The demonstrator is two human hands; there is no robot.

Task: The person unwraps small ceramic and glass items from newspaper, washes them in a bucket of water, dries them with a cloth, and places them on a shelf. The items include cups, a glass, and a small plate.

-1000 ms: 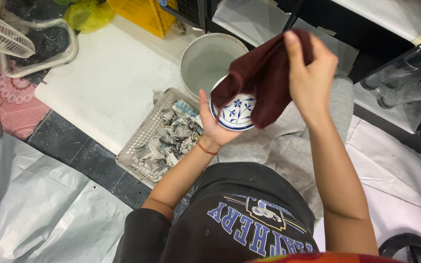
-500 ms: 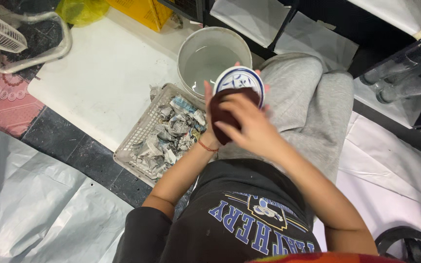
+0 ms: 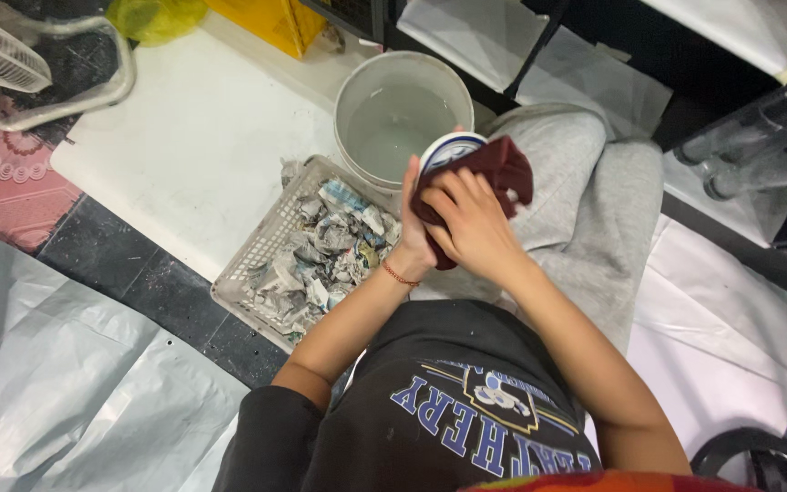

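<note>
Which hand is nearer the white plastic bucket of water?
Left. The left hand holds the blue-and-white dish just beside the white plastic bucket rim. The right hand presses the dark red cloth onto the dish, slightly farther out.

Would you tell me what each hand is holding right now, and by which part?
The left hand grips the blue-and-white bowl from behind, fingers on its rim. The right hand presses a bunched dark red cloth against the bowl's face.
</note>
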